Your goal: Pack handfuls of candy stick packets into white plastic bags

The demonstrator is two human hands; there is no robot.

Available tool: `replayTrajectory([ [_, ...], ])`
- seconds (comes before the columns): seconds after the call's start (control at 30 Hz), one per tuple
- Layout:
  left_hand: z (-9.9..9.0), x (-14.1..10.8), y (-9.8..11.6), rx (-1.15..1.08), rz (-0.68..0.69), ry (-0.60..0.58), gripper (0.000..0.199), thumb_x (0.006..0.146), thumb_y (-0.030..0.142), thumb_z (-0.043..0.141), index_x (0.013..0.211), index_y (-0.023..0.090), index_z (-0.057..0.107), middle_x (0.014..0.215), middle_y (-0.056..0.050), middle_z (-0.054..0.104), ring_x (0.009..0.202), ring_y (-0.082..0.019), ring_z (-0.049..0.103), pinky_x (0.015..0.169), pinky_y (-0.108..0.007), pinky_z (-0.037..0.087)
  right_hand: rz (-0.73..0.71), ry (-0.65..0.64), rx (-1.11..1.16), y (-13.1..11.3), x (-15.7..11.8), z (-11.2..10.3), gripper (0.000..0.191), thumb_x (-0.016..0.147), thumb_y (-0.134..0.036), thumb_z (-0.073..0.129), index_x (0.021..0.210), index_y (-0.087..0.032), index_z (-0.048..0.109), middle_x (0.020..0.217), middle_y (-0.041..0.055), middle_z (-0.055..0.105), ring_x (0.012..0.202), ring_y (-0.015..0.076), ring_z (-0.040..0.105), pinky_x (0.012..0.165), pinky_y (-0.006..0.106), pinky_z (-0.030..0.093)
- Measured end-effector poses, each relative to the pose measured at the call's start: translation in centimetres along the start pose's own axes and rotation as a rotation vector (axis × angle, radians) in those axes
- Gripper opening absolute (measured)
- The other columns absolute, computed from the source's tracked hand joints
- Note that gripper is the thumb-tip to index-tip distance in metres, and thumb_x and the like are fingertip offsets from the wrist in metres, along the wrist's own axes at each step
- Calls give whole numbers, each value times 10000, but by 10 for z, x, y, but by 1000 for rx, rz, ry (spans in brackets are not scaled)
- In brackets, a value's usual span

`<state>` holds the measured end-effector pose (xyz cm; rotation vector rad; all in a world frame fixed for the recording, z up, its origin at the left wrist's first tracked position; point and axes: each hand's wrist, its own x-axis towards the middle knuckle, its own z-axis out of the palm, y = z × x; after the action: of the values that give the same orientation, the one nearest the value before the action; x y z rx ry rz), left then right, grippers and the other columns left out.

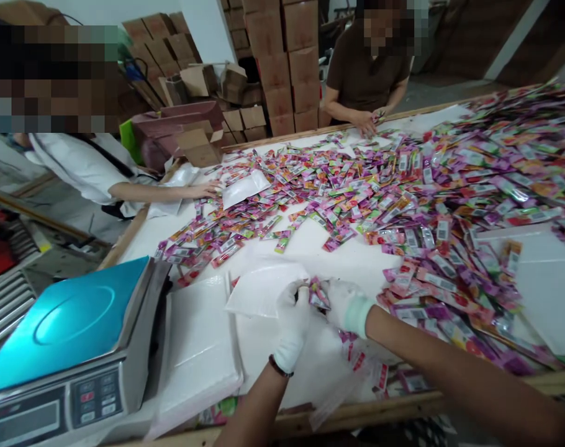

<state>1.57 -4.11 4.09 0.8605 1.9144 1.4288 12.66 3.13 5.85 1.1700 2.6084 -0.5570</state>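
Note:
Both my hands wear white gloves. My left hand is closed at the right end of a white pouch, its fingers curled round the edge. Right beside it, my right hand pinches a small bunch of colourful sachets near the pouch's end. Its fingertips are partly hidden behind the sachets. I cannot tell whether any sachet is inside the pouch. To the left of my left hand lies a stack of flat white pouches.
Loose sachets are heaped across the table. A scale with a blue plate stands at the left. One co-worker's hand is by another white pouch; a second person's hands handle sachets at the far edge. Cardboard boxes stand behind.

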Motion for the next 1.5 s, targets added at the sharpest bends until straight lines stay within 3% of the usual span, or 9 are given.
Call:
replayTrajectory([
  [0.1, 1, -2, -7, 15, 14, 24, 205, 829, 253, 491, 867, 155, 667, 855, -54, 716, 781, -173, 640, 733, -282, 500, -61, 69, -104, -3, -10, 6, 559, 749, -214, 612, 1287, -70, 559, 1160, 228, 624, 993, 340, 631, 855, 436, 480],
  [0.3, -9, -6, -13, 50, 16, -86, 186, 850, 270, 494, 906, 164, 636, 900, -59, 703, 804, -176, 636, 756, -297, 501, -378, 264, 22, 18, -19, 31, 768, 814, -446, 583, 1455, -64, 397, 1424, 223, 451, 1232, 371, 457, 1004, 509, 394],
  [0.53, -16, -9, -1, 423, 230, -21, 220, 806, 248, 503, 881, 171, 695, 868, -74, 708, 823, -215, 631, 785, -340, 462, -317, 164, -19, 14, 5, 4, 504, 835, -321, 547, 1320, -187, 507, 1259, 124, 569, 982, 284, 588, 800, 412, 472],
  [0.73, -10, -1, 3, 262, 72, -46, 207, 848, 236, 480, 842, 176, 678, 802, -29, 703, 733, -166, 626, 693, -274, 475, -314, 247, -197, -2, -1, 21, 512, 839, -335, 592, 1312, -148, 530, 1229, 190, 558, 1015, 324, 543, 818, 454, 447],
  [0.83, -13, -11, 3, 441, 177, -82, 183, 838, 215, 522, 887, 173, 694, 863, -51, 710, 800, -190, 643, 757, -301, 483, -393, 212, -186, -2, 1, 21, 474, 806, -367, 628, 1220, -137, 604, 1232, 203, 552, 1050, 343, 530, 830, 465, 446],
  [1.03, -27, -18, -6, 822, 397, -114, 148, 864, 193, 576, 977, 184, 670, 886, -68, 647, 810, -220, 626, 718, -322, 484, -288, 139, 50, 5, 23, 0, 444, 709, -277, 653, 1134, -151, 649, 1213, 153, 585, 1030, 313, 569, 860, 429, 457],
  [1.2, -30, -3, -18, 749, 432, -64, 165, 840, 107, 574, 990, 168, 608, 945, -72, 612, 858, -211, 612, 742, -314, 501, -385, 193, 229, 15, 10, 11, 442, 784, -430, 642, 1143, -174, 626, 1211, 124, 568, 1065, 276, 547, 906, 394, 439],
  [1.3, -29, -6, -17, 747, 477, -88, 94, 851, 119, 576, 904, 184, 618, 863, -48, 624, 792, -203, 609, 694, -306, 488, -293, 249, 215, 8, 5, 20, 308, 873, -395, 544, 1086, -195, 643, 1160, 110, 573, 1001, 262, 554, 873, 403, 438],
  [1.5, -27, -10, -13, 664, 574, -130, 129, 884, 179, 580, 953, 190, 689, 927, -58, 689, 810, -193, 637, 730, -300, 502, -137, 309, 289, -4, 25, 22, 280, 707, -248, 691, 967, -150, 651, 1070, 132, 596, 906, 262, 561, 827, 398, 450],
])
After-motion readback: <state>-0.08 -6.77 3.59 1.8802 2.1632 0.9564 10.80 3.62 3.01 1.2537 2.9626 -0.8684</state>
